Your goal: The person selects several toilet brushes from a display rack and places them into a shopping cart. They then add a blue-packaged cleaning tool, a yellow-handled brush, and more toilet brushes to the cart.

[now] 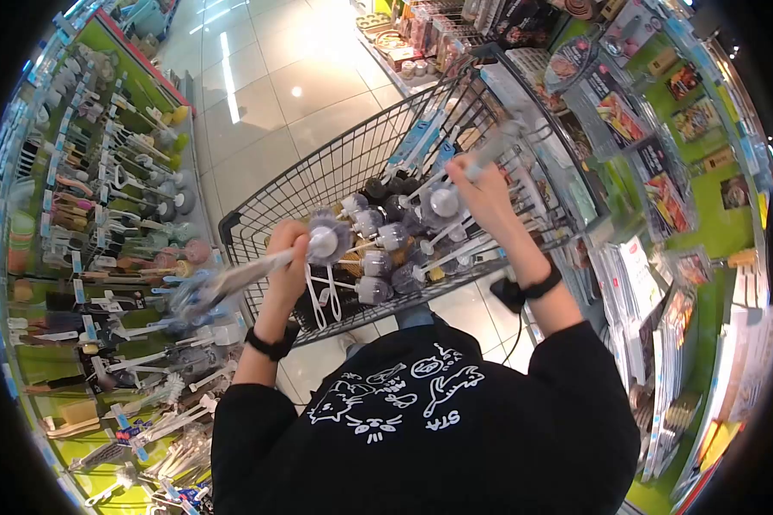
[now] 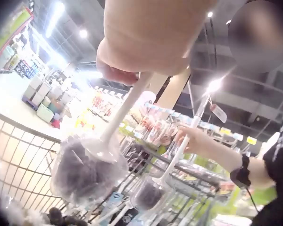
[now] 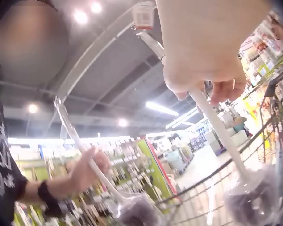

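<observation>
My left hand [image 1: 288, 257] grips the white handle of a long-handled brush [image 1: 325, 243] over the near left part of a shopping cart. Its round greyish head is wrapped in clear plastic and points down, as the left wrist view shows. Farther right, my right hand [image 1: 483, 199] holds a second brush [image 3: 250, 197] of the same kind by its handle, head also downward. Both handles' upper ends are blurred in the head view. Below the hands, the cart [image 1: 270, 190] holds a pile of similar wrapped brushes [image 1: 376, 262], some with dark heads.
A shelf wall [image 1: 103, 232] hung with brushes and utensils runs close along the left. Racks of packaged goods [image 1: 661, 189] stand close on the right. Beyond the cart lies a tiled aisle [image 1: 266, 77]. Blue-carded packs [image 1: 418, 142] lie at the cart's far end.
</observation>
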